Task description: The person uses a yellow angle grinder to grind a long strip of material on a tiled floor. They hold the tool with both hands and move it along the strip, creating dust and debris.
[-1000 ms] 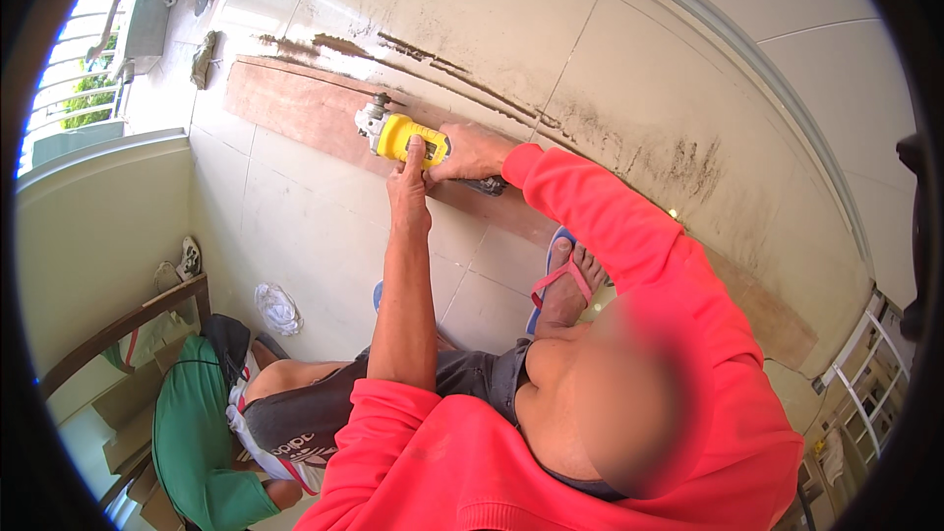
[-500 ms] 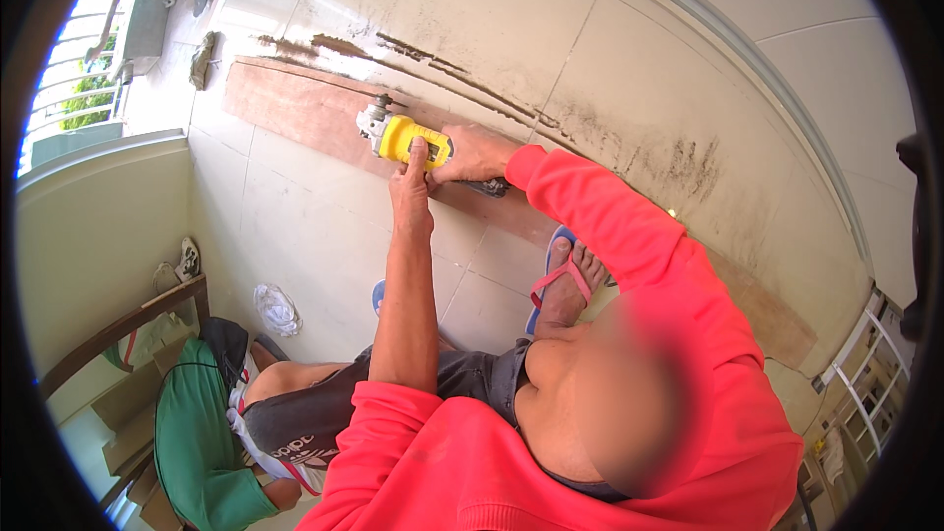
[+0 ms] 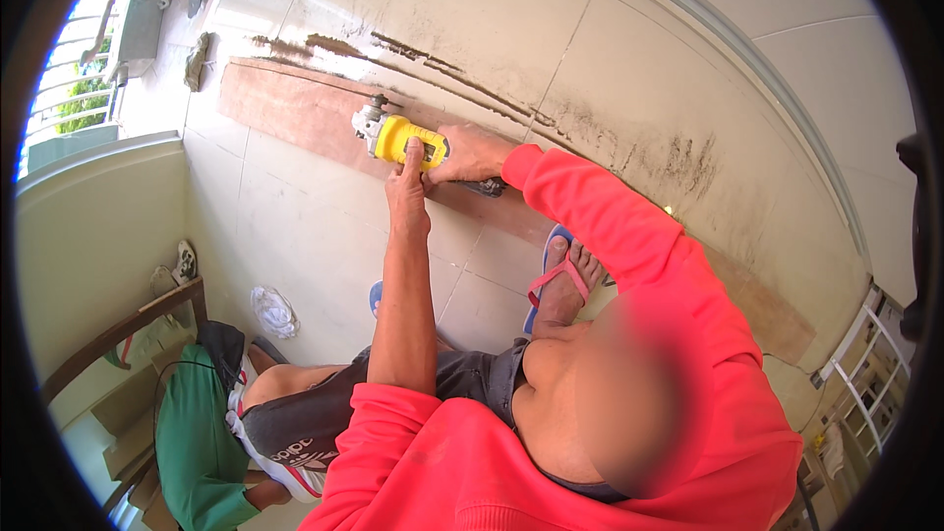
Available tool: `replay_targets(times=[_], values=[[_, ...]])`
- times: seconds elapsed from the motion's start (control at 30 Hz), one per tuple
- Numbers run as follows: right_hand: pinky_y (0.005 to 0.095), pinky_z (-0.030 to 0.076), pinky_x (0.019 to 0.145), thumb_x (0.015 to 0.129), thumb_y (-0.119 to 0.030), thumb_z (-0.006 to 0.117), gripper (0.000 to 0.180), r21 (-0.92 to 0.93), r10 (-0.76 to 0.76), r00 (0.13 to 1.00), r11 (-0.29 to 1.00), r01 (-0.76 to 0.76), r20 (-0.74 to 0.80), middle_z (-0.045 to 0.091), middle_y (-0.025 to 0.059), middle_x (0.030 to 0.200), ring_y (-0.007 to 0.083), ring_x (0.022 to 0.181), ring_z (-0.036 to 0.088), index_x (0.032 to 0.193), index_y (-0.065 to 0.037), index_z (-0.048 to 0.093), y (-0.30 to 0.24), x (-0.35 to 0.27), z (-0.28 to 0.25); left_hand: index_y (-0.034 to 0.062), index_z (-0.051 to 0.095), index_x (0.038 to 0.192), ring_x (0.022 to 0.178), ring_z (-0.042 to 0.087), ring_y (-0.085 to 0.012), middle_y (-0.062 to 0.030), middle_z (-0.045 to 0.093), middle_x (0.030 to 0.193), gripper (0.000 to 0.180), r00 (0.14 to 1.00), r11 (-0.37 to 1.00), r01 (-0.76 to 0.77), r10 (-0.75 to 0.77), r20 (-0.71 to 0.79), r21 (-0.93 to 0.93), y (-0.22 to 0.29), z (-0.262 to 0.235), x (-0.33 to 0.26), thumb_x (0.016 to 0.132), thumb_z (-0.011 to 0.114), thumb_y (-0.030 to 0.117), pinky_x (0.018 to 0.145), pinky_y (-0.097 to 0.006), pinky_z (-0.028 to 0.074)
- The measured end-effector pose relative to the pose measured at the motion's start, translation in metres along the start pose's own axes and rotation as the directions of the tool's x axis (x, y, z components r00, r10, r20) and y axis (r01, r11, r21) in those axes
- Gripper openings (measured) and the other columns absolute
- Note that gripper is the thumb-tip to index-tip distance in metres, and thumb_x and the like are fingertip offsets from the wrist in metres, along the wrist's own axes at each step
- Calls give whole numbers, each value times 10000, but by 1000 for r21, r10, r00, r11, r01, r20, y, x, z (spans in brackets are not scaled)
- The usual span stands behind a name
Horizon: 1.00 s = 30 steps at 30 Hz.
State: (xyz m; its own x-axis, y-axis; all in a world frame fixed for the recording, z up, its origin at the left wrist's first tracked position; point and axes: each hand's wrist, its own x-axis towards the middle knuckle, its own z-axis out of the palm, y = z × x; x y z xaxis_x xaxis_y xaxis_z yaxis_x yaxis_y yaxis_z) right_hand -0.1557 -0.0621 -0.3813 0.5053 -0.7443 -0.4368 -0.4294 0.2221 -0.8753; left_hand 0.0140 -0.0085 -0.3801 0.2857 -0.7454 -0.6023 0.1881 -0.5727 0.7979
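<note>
A yellow angle grinder [image 3: 397, 140] with a grey metal head lies across a long reddish-brown wooden board [image 3: 280, 108]. Its thin disc is seen nearly edge-on at the board's far edge. My right hand [image 3: 470, 153] wraps round the rear of the yellow body, its sleeve coming in from the right. From below, my left hand [image 3: 407, 189] grips the same body, with the thumb lying along the top. The undersides of both hands' fingers are partly hidden. The board runs on to the right beneath my right arm.
Dark brown dust [image 3: 462, 88] streaks the pale floor tiles beyond the board. My sandalled foot [image 3: 562, 280] is by the board's near edge. A crumpled clear plastic bag [image 3: 273, 312] lies on the floor. Green fabric [image 3: 197, 442] is at lower left, a white metal rack [image 3: 865, 364] at right.
The view has shifted slightly, so the scene sits a little farther left. Both hands keep their hold on the angle grinder, and its place on the board looks nearly the same.
</note>
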Motion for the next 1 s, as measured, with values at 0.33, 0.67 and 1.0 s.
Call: replay_targets(times=[0.33, 0.67, 1.0], values=[[414, 578, 762, 621, -522, 860, 758, -26, 6, 1000, 1000, -7, -15, 750, 234, 943, 338, 843, 738, 1068, 68, 695, 0, 0, -1, -26, 660, 1230, 831, 601, -86, -25, 668, 1035, 608, 999, 999, -26, 27, 38, -34, 0, 1, -2, 942, 814, 486, 711, -247, 481], [427, 576, 782, 642, -530, 864, 738, -41, -6, 1000, 999, 6, -11, 751, 239, 961, 347, 875, 739, 1056, 56, 693, 5, 0, 0, -55, 645, 1255, 832, 610, -96, -63, 678, 1067, 696, 1000, 1000, 0, 0, 12, 8, -2, 1, -3, 908, 839, 516, 728, -251, 486], [441, 573, 810, 646, -546, 878, 737, -45, 16, 1000, 999, -16, -3, 752, 256, 999, 360, 922, 737, 1040, 49, 696, 4, -5, -2, -117, 609, 1232, 907, 653, -137, -100, 679, 1073, 769, 999, 999, -40, 40, -12, -14, -3, 7, -11, 889, 858, 524, 782, -270, 515]])
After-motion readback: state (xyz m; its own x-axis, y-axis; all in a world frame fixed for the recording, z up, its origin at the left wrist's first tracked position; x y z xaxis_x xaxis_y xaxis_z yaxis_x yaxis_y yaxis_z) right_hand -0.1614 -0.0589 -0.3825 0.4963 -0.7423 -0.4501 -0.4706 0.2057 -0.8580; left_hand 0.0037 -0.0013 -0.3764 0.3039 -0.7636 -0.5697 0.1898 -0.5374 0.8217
